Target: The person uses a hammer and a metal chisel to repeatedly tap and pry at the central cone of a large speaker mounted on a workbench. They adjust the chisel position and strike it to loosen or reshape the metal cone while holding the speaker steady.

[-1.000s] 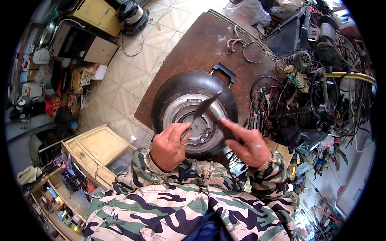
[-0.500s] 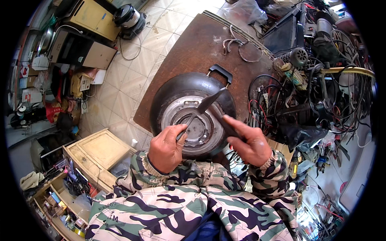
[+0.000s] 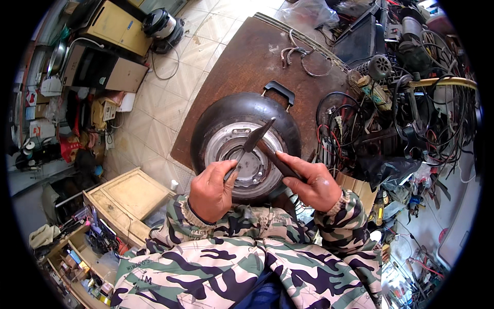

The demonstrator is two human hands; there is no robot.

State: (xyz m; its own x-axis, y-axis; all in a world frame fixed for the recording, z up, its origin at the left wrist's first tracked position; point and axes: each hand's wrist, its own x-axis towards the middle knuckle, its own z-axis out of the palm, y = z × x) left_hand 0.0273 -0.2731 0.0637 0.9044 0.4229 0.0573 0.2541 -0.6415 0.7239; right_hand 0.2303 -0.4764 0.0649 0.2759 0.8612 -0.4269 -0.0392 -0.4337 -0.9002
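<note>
My left hand (image 3: 211,191) grips the thin shank of a dark pointed blade (image 3: 256,136), its tip angled up to the right. My right hand (image 3: 312,186) is closed on a dark flat bar (image 3: 272,157), which slants up-left and meets or nearly meets the blade. Both tools are over a round black metal vessel (image 3: 216,118) with a silver ringed plate (image 3: 218,144) at its middle and a black handle (image 3: 278,88) at the back. The vessel sits on a rusty brown board (image 3: 226,64).
Bent metal rods (image 3: 317,67) lie on the board's back. Tangled cables (image 3: 332,118), motors (image 3: 378,67) and clutter crowd the right. At left are a black-and-steel cooker (image 3: 158,23) on the tiled floor (image 3: 144,134), appliances (image 3: 103,31) and a wooden cabinet (image 3: 123,201) with open drawers.
The tips of both tools have shifted a little left, and the blade's tip went up, then down again. My right hand has moved slightly left. The whole view has shifted slightly.
</note>
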